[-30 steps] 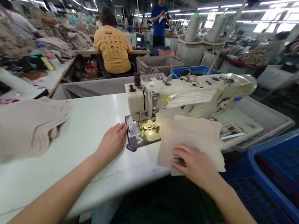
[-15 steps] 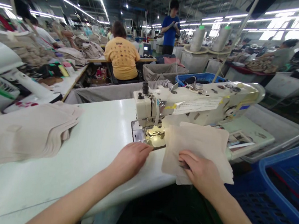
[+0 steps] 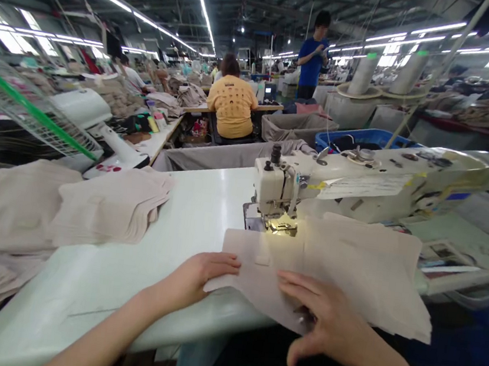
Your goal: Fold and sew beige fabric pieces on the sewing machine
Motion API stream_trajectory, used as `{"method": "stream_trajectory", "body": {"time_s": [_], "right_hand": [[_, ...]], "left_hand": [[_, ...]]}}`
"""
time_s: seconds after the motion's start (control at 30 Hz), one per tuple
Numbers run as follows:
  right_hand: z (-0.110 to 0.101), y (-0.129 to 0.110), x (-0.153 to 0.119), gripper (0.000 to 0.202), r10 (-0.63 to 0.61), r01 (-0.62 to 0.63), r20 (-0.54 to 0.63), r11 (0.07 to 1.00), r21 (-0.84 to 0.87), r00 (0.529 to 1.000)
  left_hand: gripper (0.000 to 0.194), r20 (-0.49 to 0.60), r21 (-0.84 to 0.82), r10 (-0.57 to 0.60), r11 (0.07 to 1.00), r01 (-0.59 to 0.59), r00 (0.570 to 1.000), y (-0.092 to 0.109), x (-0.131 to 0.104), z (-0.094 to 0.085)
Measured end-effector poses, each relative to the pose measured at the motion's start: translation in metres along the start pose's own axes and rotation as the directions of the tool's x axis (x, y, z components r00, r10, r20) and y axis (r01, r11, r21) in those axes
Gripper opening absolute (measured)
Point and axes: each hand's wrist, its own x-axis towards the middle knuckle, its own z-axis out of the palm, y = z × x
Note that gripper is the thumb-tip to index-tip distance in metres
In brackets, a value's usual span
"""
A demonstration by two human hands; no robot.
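A beige fabric piece [image 3: 259,277] with a small lighter tab on it lies flat in front of the sewing machine [image 3: 274,189], its far edge near the lit presser foot [image 3: 282,226]. My left hand [image 3: 197,275] rests with its fingers stretched onto the left edge of this piece. On the piece's right side lie the outstretched fingers of my right hand [image 3: 328,315], the thumb held apart. A small dark metal tool [image 3: 305,318] sits under its palm, mostly hidden, its kind unclear. More beige pieces [image 3: 372,264] are stacked to the right.
Stacks of beige fabric [image 3: 108,205] cover the left of the white table [image 3: 197,207]. A white fan [image 3: 84,110] and a green-edged wire rack stand behind them. Grey cloth bins and a blue crate [image 3: 339,138] are beyond the machine. Two people are farther off.
A fabric piece now lies before the presser foot, under both hands. My right hand has opened its fingers over it. The view has swung left.
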Motion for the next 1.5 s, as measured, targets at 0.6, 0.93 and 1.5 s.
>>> {"method": "stream_trajectory", "body": {"time_s": [0.6,0.93,1.5], "right_hand": [[0.048,0.016,0.057,0.035,0.682,-0.464,-0.401,0.720,0.517,0.612],[0.045,0.022,0.061,0.020,0.516,-0.453,-0.252,0.850,0.270,0.818],[0.049,0.032,0.055,0.026,0.541,-0.508,-0.204,0.839,0.195,0.816]], "left_hand": [[0.036,-0.367,-0.187,-0.624,0.776,0.603,0.690,-0.015,0.012,0.016],[0.032,-0.463,-0.166,-0.685,0.691,0.704,0.563,-0.004,0.007,0.029],[0.027,-0.556,-0.257,-0.608,0.774,0.578,0.567,0.005,-0.009,0.046]]}}
